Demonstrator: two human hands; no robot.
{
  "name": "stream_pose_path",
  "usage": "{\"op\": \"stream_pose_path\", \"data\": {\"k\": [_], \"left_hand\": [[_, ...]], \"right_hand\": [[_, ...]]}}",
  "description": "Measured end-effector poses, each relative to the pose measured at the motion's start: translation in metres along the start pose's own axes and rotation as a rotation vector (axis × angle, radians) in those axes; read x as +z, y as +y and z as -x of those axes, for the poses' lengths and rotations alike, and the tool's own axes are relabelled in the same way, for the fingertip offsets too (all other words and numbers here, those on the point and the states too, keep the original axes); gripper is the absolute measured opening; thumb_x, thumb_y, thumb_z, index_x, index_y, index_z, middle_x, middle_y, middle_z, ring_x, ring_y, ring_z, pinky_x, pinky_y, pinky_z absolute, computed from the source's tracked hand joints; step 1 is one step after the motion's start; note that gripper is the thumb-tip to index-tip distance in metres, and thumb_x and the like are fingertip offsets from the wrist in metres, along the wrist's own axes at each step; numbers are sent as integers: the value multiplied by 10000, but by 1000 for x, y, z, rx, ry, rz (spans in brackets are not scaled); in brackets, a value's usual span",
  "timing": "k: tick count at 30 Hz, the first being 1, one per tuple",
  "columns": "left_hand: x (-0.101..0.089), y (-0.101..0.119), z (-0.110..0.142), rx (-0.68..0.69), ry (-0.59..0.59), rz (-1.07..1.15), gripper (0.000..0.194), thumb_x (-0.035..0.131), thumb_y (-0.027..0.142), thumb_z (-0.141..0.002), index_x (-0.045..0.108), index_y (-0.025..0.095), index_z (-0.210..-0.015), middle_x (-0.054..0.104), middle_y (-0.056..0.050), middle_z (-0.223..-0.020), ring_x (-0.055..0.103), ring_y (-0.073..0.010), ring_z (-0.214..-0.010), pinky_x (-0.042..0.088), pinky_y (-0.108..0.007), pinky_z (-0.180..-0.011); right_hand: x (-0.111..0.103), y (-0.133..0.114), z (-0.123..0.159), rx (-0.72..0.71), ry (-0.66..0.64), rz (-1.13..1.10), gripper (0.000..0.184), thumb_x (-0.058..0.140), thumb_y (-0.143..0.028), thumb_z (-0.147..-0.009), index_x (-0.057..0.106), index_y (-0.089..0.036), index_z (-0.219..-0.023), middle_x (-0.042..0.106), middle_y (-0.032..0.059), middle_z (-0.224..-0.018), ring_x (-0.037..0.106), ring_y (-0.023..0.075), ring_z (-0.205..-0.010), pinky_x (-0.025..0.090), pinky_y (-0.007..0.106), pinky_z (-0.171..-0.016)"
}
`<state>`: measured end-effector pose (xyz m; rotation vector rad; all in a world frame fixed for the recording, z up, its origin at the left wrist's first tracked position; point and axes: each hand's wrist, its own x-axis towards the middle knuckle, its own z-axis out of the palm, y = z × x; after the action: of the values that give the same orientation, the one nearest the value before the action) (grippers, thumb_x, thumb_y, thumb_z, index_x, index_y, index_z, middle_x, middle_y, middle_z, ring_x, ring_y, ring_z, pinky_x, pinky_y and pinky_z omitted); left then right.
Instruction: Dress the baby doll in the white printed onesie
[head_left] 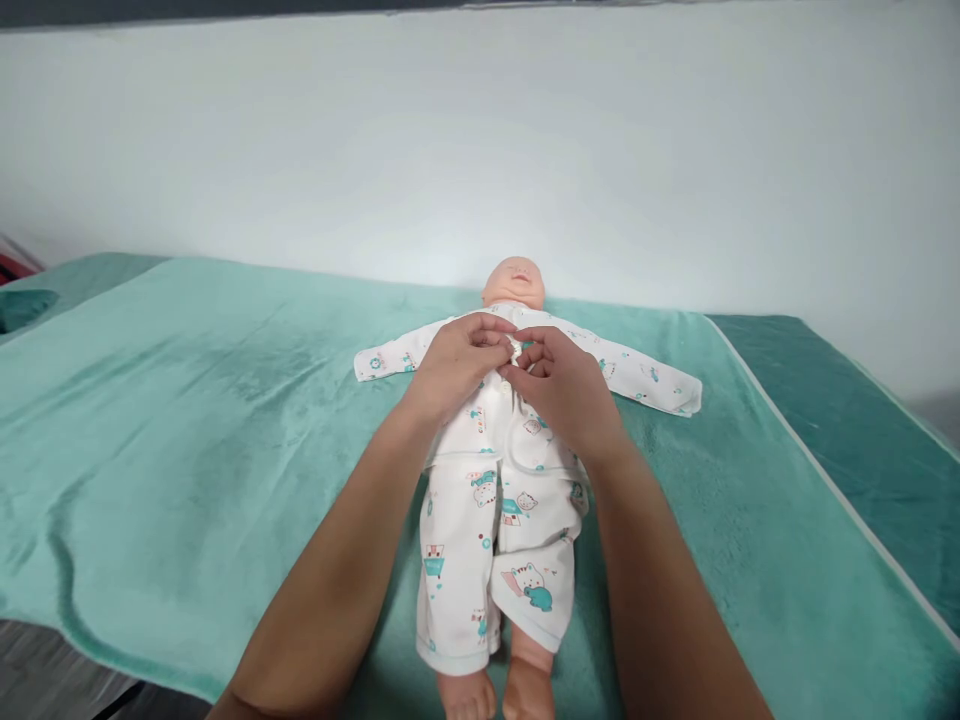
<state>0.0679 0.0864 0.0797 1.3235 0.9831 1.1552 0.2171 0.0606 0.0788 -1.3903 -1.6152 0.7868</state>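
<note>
A baby doll lies on its back in the middle of the teal blanket, head away from me, arms spread. It wears a white printed shirt and matching trousers; its bare feet point toward me. My left hand and my right hand meet at the doll's upper chest. The fingers of both pinch the shirt's front opening just below the neck. What sits between the fingertips is too small to make out.
The blanket covers a darker teal padded table that shows at the right and far left. A plain white wall stands behind the table. The table's front edge runs at the lower left, with grey floor beyond it.
</note>
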Motion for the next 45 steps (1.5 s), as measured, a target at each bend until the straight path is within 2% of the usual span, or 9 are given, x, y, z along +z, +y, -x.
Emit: {"op": "stream_pose_path", "data": {"k": [4,11,16,23,29,34,39,42,45], "left_hand": [[1,1,1,-26,28,-31,317,638,127,-674,679,169,-985,643,1,-764,593,-121,-688,459,-253,-662],[0,5,2,-45,38,-85,325,611,124,-655,664,174,-972,598,22,-716,542,-105,-628,417,-238,-597],[0,5,2,-62,39,-112,319,613,133,-667,647,185,-980,632,6,-760,597,-128,-676,449,-251,-616],[0,-1,0,-10,8,-136,274,585,143,-702,602,208,-968,660,0,-807,644,-148,-706,477,-271,-635],[-7,3,2,-8,-51,-193,266,589,143,-712,600,214,-967,607,24,-766,579,-121,-671,455,-253,-631],[-12,5,4,2,-68,-337,213,586,182,-750,643,203,-954,625,14,-795,577,-129,-709,447,-261,-666],[-19,9,7,27,-98,-438,115,619,274,-812,691,188,-838,624,-3,-780,507,-118,-674,375,-251,-608],[-25,14,10,4,-158,-450,179,641,354,-846,718,192,-844,614,-10,-761,469,-114,-636,341,-253,-572],[-30,17,13,12,-238,-460,204,672,393,-848,737,200,-868,647,-30,-813,521,-135,-700,386,-260,-612]], "right_hand": [[-1,-2,1,-36,-13,52,326,698,-231,-797,625,-234,-1115,666,-40,-799,592,128,-661,454,289,-662],[-4,-4,4,2,-67,-8,374,721,-322,-799,596,-239,-1142,650,-36,-846,588,132,-695,444,286,-655],[0,-6,5,0,-59,143,435,717,-316,-792,554,-239,-1188,656,-31,-887,601,147,-721,435,301,-676],[9,-11,10,-91,-21,408,375,628,-299,-847,543,-217,-1204,689,33,-997,625,194,-773,368,307,-642],[3,-11,10,-73,-76,323,370,632,-307,-856,518,-238,-1201,681,2,-972,637,187,-787,376,292,-640],[-1,-22,18,-16,-68,414,311,641,-317,-849,465,-223,-1086,667,30,-976,600,184,-711,337,289,-583],[-2,-34,29,91,-92,595,234,652,-352,-856,453,-230,-875,617,50,-799,529,191,-626,283,301,-547],[-4,-35,30,56,-129,657,240,595,-289,-885,430,-232,-719,577,46,-706,484,177,-601,256,309,-550],[-12,-31,26,15,-189,567,267,564,-240,-886,442,-226,-649,567,18,-640,462,155,-572,270,305,-543]]}}
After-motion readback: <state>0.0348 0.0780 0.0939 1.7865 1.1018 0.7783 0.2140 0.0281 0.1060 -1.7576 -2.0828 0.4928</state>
